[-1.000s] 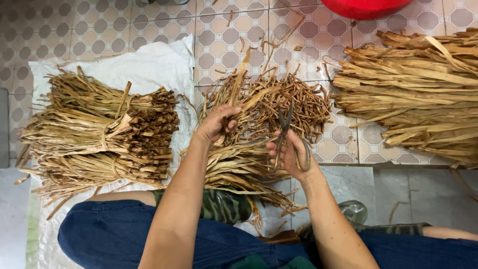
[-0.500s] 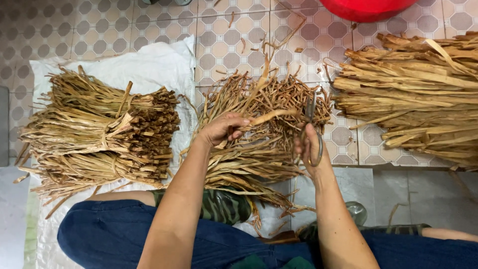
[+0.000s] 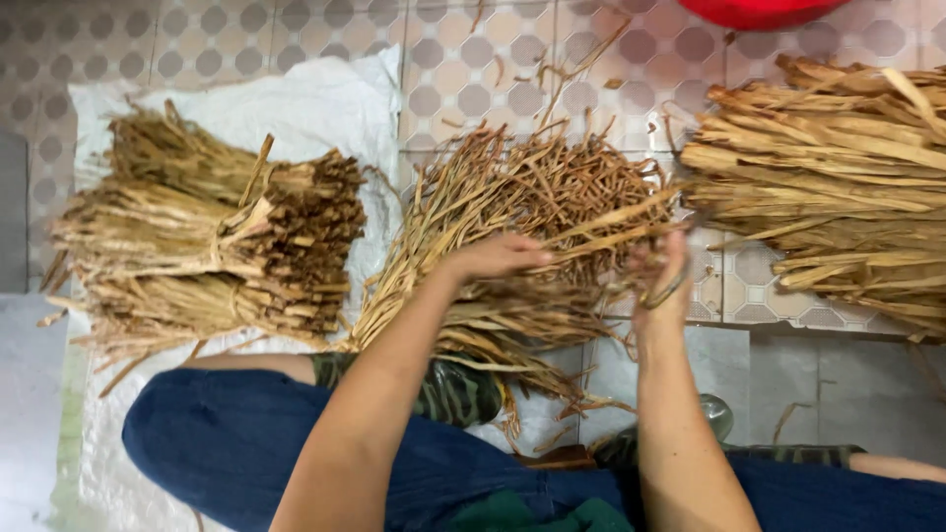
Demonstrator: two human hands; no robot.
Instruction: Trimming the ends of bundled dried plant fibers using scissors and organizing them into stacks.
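Note:
A loose pile of dried brown plant strips (image 3: 552,187) lies on the floor in front of me. My left hand (image 3: 493,258) rests on top of it, fingers closed on a few long pale strips (image 3: 616,225) that stretch to the right. My right hand (image 3: 658,281) is raised at the pile's right edge and is blurred. It grips what looks like small scissors (image 3: 670,289); a loop handle shows by the fingers. The strips' far ends reach toward that hand.
Tied bundles of strips (image 3: 217,236) are stacked at left on a white sack (image 3: 325,99). A big heap of wider pale strips (image 3: 838,187) lies at right. A red basin (image 3: 759,10) sits at the top edge. My blue-trousered legs (image 3: 227,443) fill the bottom; the floor is tiled.
My right hand has moved right and up, off the pile's middle to its right edge. My left hand shifted slightly and now holds long pale strips drawn out to the right.

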